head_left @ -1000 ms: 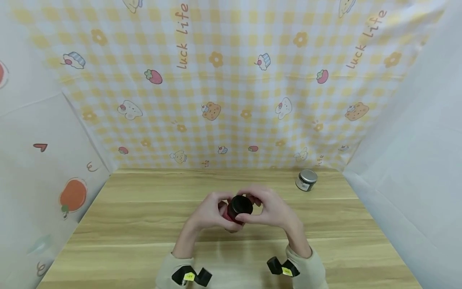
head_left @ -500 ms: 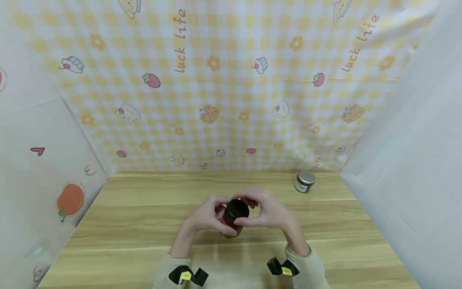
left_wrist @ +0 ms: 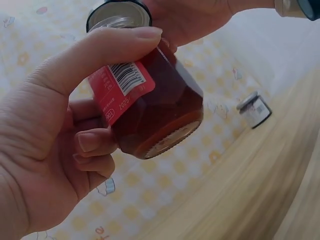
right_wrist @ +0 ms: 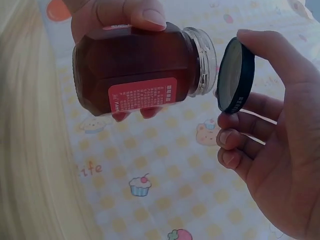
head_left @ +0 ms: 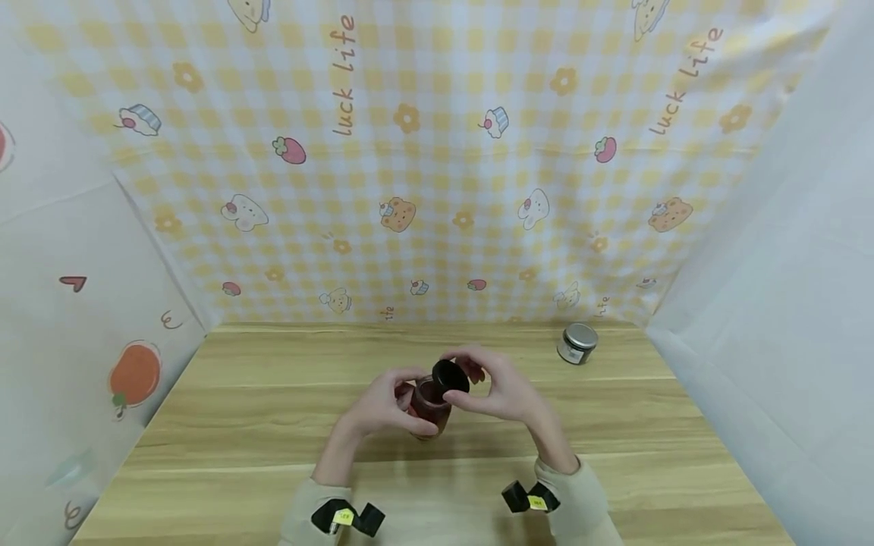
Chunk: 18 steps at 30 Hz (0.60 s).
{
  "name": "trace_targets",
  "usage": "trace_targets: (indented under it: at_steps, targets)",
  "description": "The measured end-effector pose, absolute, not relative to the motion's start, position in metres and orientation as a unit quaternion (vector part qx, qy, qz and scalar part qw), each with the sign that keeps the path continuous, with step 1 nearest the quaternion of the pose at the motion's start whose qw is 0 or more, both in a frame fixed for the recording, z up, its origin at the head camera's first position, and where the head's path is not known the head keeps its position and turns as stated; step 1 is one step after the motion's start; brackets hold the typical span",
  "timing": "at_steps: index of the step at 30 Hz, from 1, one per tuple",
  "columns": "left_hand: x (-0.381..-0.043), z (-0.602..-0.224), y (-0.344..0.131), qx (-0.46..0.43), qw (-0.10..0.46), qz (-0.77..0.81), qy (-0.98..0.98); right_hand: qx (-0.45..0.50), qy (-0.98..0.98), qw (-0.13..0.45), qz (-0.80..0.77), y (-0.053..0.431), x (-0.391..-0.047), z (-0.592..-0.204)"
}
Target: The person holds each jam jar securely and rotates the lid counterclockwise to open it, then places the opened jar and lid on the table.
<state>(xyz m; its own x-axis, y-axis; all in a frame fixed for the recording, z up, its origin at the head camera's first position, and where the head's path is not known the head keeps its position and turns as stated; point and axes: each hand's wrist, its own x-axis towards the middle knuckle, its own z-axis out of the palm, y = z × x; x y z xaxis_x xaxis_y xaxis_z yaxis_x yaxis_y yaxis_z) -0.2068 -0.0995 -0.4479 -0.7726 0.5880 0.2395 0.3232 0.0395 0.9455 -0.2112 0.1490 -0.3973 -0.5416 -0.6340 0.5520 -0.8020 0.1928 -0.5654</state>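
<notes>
Head view: left hand point(head_left: 382, 407) grips red-labelled jar point(head_left: 432, 414), held off wooden table point(head_left: 273, 394); dark lid point(head_left: 451, 377) just beside that jar's open mouth; right hand point(head_left: 501, 388), right of that jar, pinches lid. Silver-lidded jar point(head_left: 577, 345) stands well apart, beyond and right of red-labelled jar.

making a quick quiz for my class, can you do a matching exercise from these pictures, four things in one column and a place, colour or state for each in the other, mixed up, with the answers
Things:
1. dark lid
2. red-labelled jar
3. silver-lidded jar
4. cloth

Matches:
A. standing near the far right corner of the table
B. yellow-and-white checked
C. pinched in the right hand
D. gripped by the left hand

Pairs: 1-C, 2-D, 3-A, 4-B
</notes>
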Motion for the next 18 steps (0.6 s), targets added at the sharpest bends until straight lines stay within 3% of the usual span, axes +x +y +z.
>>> trace_targets:
  at_steps: [18]
  targets:
    - [-0.210, -0.459, -0.119, 0.203, 0.044, 0.628, 0.750, 0.413, -0.800, 0.094, 0.425, 0.137, -0.231, -0.417]
